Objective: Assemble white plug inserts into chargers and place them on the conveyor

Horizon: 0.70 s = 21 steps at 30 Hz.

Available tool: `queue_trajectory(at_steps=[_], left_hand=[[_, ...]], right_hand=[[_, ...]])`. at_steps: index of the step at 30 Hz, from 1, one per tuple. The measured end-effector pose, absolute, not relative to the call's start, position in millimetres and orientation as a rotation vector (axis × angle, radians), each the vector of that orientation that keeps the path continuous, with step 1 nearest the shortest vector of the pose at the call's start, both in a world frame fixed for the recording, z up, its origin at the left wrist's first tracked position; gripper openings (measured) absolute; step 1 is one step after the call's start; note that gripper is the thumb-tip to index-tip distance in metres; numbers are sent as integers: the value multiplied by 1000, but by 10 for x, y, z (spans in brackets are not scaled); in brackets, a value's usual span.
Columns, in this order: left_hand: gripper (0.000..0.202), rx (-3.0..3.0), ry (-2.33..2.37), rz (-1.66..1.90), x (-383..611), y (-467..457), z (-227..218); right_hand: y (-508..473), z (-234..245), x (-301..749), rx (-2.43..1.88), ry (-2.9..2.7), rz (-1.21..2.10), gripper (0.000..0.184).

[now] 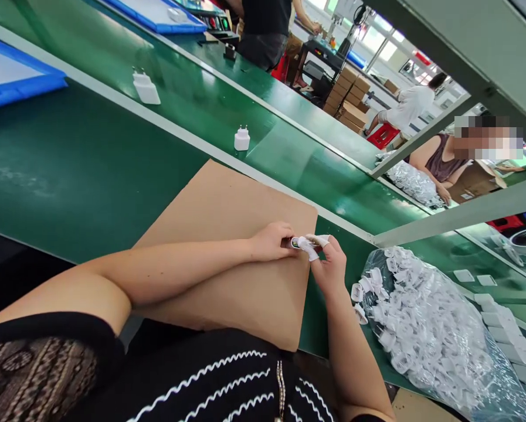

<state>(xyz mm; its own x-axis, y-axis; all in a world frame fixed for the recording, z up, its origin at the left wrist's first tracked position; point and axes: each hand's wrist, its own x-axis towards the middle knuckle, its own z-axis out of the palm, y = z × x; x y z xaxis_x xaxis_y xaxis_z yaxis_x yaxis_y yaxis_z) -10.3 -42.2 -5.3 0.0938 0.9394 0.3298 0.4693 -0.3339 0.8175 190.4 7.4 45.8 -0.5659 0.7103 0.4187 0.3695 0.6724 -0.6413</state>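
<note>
Charger piece: small and white, dark end with a bit of green showing; I have the charger piece between the two hands, over the cardboard near its right edge.
Right hand: I read the right hand as clamped on the piece, thumb and finger in white covers, pinching from the right.
Left hand: fingertips of the left hand sit at the dark end, just beside or touching; I can't tell whether they pinch.
Piece vs grip: dark end points at the left hand, rest mostly hidden by the right fingers.
Bag: I see a clear bag piled with white parts, right of the right forearm.
Plugs: one near plug stands prongs up beyond the cardboard; a far plug is further left, tilted.
</note>
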Motion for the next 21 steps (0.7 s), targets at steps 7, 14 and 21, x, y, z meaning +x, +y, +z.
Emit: queue_trajectory(at_steps=[7,14,21], left_hand=[[24,1881,1391,1151,-114,-417,-25],[21,1875,1372,1160,-110,-423,-28],[25,1852,1402,1122,-114,-415,-24]], right_hand=[[98,456,1846,-762,-2503,393,28],[62,586,1791,-762,-2635,267,26],[166,581,1768,-761,-2606,423,19]])
